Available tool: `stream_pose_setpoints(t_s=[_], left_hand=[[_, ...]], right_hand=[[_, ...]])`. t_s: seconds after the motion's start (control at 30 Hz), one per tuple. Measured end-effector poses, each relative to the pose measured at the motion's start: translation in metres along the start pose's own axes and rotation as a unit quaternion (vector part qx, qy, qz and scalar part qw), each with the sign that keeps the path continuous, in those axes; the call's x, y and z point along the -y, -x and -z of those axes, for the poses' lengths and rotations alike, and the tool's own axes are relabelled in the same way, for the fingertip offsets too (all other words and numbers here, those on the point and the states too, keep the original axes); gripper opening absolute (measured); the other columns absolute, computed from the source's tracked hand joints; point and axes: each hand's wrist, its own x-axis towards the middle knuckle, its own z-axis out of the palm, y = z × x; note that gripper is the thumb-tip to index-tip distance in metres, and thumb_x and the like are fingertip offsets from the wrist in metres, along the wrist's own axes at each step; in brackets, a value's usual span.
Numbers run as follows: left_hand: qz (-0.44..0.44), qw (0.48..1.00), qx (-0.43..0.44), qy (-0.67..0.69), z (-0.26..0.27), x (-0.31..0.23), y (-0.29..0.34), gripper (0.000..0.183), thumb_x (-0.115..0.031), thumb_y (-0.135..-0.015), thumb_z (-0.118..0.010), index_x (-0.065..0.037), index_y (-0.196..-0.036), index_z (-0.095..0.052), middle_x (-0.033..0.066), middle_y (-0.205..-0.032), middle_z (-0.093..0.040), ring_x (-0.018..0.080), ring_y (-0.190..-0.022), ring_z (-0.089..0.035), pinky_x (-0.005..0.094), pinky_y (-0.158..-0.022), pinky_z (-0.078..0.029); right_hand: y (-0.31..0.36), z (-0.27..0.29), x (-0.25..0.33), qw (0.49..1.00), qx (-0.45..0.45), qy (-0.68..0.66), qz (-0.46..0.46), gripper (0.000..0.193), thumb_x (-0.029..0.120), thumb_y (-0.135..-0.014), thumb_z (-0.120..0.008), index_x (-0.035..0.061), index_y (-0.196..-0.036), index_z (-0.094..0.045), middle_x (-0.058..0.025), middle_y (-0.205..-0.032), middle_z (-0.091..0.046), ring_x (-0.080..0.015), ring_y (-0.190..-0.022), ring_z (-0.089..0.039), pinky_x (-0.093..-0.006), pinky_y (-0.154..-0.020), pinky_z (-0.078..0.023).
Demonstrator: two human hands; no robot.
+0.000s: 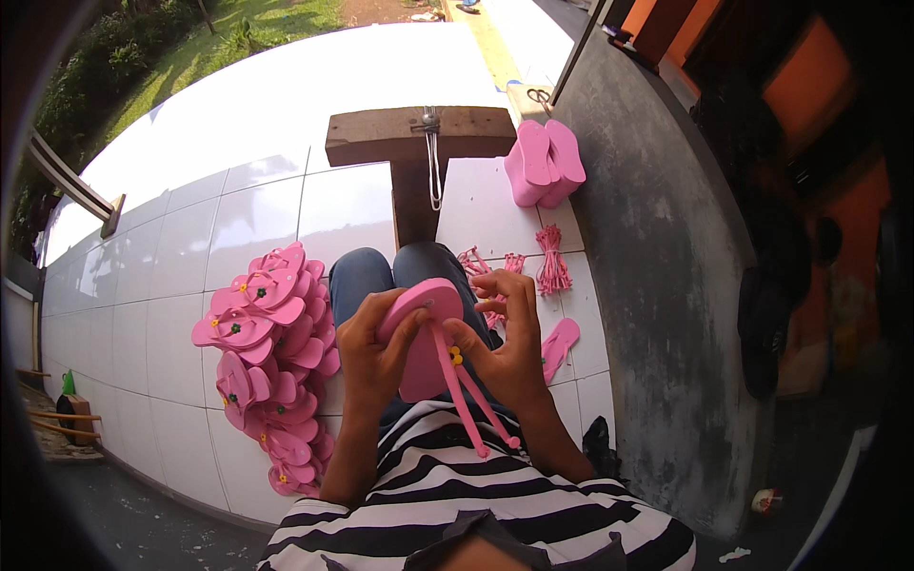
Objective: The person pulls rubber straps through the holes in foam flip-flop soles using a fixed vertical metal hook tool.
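Observation:
A pink flip-flop sole (427,366) is tilted up above my lap, gripped along its left side by my left hand (373,344), the thumb lying on its face. From near the sole's upper part a pink thong strap (466,400) runs down, its two knobbed ends hanging free over my striped shirt. A yellow flower (456,356) decorates the strap. My right hand (500,338) is just right of the strap, thumb beside it and bent fingers apart from the thumb. Whether the thumb touches the strap I cannot tell.
Many pink flip-flops (271,352) with straps lie heaped at my left. Ahead stands a wooden T-shaped stand (414,138) with a metal tool hanging on it. Stacked pink soles (545,167), bundled straps (552,262) and a single pink sole (560,347) lie along the grey wall (666,285).

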Motion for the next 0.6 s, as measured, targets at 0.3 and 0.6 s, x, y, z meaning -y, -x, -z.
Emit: stream_pose_setpoints(t_s=[0.3,0.6], left_hand=[[-0.24,0.955,-0.037,-0.173,0.011,0.005,-0.04,0.029,-0.008,-0.074,-0.082,-0.002,-0.101,-0.071,0.0094,-0.087,-0.071,0.0213,-0.07,-0.065,0.0326,-0.067,-0.053],[-0.199,0.98,-0.017,-0.014,0.011,0.024,-0.046,0.034,-0.001,-0.079,-0.078,0.0,-0.107,-0.058,0.0214,-0.108,-0.07,0.0268,-0.098,-0.071,0.0326,-0.08,-0.058]], right_hand=[[-0.004,-0.016,0.003,0.979,0.151,0.011,-0.134,0.021,0.024,-0.101,-0.055,0.0039,-0.095,-0.058,-0.01,-0.08,-0.066,-0.0258,-0.064,-0.066,-0.0353,-0.057,-0.053],[0.008,-0.057,-0.055,0.622,0.195,-0.673,-0.351,0.064,0.062,-0.099,-0.04,0.0047,-0.123,-0.059,-0.0076,-0.105,-0.066,-0.0218,-0.098,-0.065,-0.0389,-0.083,-0.052]])
